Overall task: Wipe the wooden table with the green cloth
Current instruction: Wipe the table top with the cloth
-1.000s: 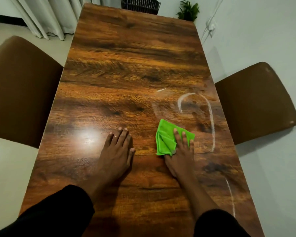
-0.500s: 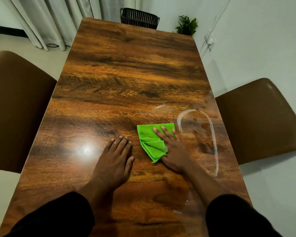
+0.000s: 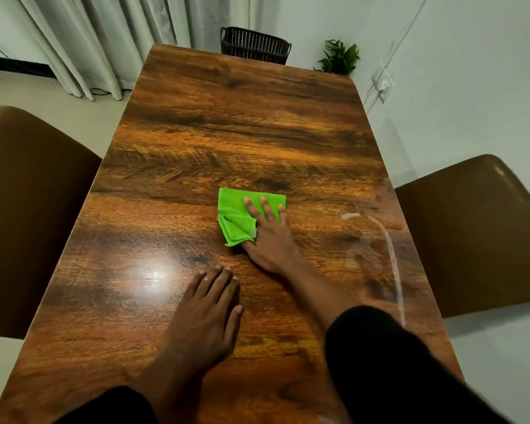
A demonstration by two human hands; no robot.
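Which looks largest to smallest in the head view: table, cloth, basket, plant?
1. table
2. basket and cloth: look alike, and the basket is farther, so unranked
3. plant

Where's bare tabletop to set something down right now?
The far half of the wooden table, between the green cloth and the far edge by the black basket, is bare. So is the left strip beside the left hand. The middle is crowded: right hand on the cloth. White streaks mark the right side.
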